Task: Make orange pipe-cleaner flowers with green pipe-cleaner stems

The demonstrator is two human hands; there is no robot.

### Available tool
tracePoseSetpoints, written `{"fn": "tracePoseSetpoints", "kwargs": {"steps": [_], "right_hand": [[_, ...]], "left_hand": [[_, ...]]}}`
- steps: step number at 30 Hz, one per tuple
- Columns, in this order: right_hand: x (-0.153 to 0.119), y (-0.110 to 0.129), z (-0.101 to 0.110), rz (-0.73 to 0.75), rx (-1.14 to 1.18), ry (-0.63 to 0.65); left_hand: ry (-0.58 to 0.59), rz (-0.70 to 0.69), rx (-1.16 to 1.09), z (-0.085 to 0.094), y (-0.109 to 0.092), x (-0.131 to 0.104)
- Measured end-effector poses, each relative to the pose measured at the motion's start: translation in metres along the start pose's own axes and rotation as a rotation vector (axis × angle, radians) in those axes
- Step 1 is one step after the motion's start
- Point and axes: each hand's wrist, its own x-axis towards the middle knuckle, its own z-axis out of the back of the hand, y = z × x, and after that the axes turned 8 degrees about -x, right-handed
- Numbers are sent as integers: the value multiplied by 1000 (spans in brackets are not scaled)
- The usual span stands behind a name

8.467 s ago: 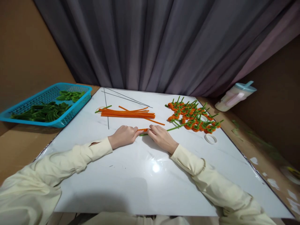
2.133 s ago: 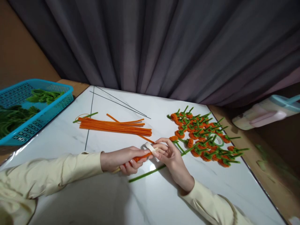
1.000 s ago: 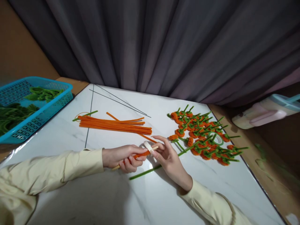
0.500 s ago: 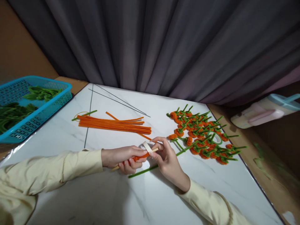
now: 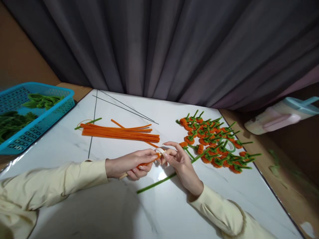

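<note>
My left hand (image 5: 134, 164) is closed round a thin wooden stick (image 5: 123, 176) with orange pipe cleaner (image 5: 144, 164) wound on it; the stick's lower end sticks out beneath the palm. At its other end, the thumb and fingers of my right hand (image 5: 183, 167) pinch a narrow white band (image 5: 159, 150), which curves in a loop close to my left fingertips. Fingers partly hide that end. Below my right hand lies a long green pipe cleaner (image 5: 156, 184). Just behind my hands rests a bundle of straight orange pipe cleaners (image 5: 119, 132).
Many small orange pumpkin shapes with green stems (image 5: 206, 139) cover the table's right side, a roll of white tape (image 5: 228, 145) among them. Dark thin wires (image 5: 124, 109) lie at the back. A blue basket (image 5: 53, 111) with green pieces stands left; a lidded cup (image 5: 276, 118) right.
My right fingers have drawn in and up around the stick's upper end, covering it. The white band, which stood up as a flat strip, now curves over between both hands.
</note>
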Motion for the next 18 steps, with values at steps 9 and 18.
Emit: {"fn": "tracePoseSetpoints", "kwargs": {"steps": [9,18], "right_hand": [[-2,1,-1,9,-147,29],[-1,0,-1,10,-153,24]], "left_hand": [[15,74,-39,7,-1,1],[-39,7,74,1,0,-1]]}}
